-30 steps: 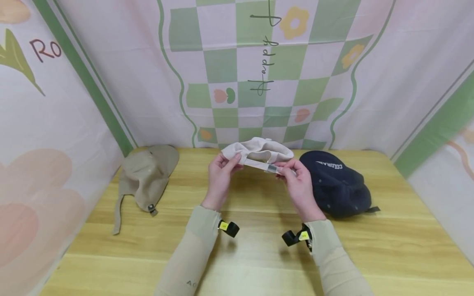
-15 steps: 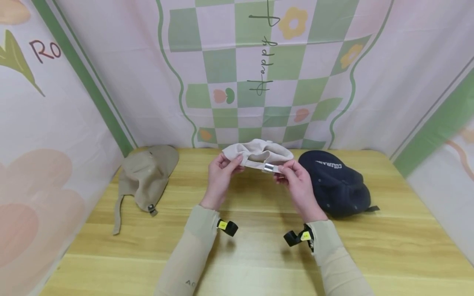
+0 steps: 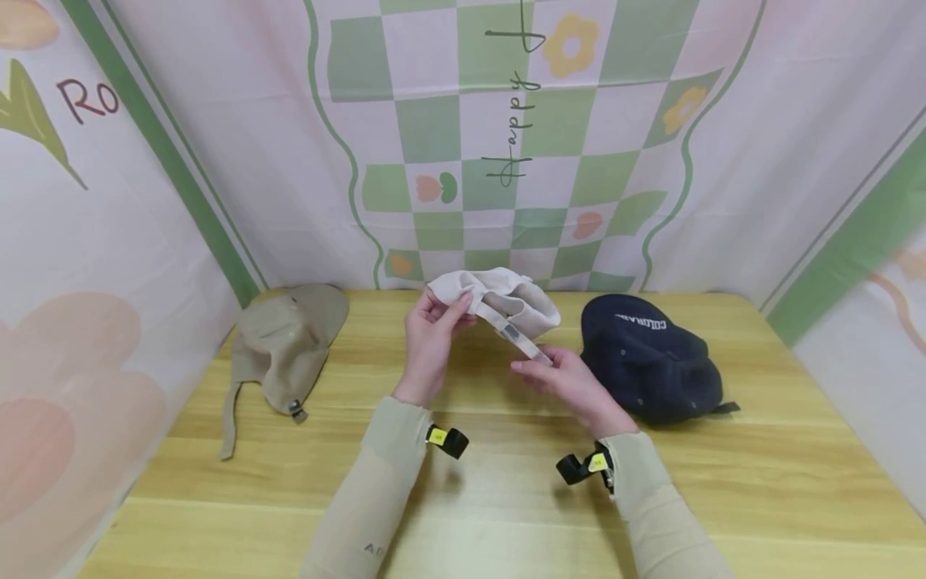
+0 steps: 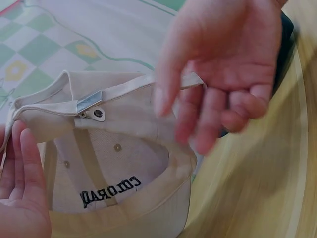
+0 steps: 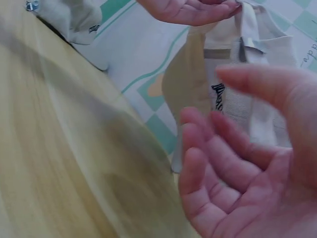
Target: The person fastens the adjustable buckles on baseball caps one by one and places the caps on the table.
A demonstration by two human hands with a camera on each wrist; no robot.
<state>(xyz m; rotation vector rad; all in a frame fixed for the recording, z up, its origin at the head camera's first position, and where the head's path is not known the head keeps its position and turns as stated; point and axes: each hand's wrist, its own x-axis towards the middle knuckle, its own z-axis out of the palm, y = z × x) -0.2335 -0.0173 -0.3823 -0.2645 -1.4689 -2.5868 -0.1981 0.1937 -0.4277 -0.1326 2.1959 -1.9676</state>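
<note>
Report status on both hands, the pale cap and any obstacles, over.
Left hand pinching pale cap. Right hand loosely open at strap end, contact unclear. Cap strap bears metal buckle. No obstruction visible; dark cap right, tan cap left.

Pale cap (image 3: 538, 304) looks matt cloth w/ shiny metal buckle (image 4: 89, 100); tabletop (image 3: 492, 498) smooth wood-grain, semi-gloss; backdrop (image 3: 427, 129) matt cloth.
</note>
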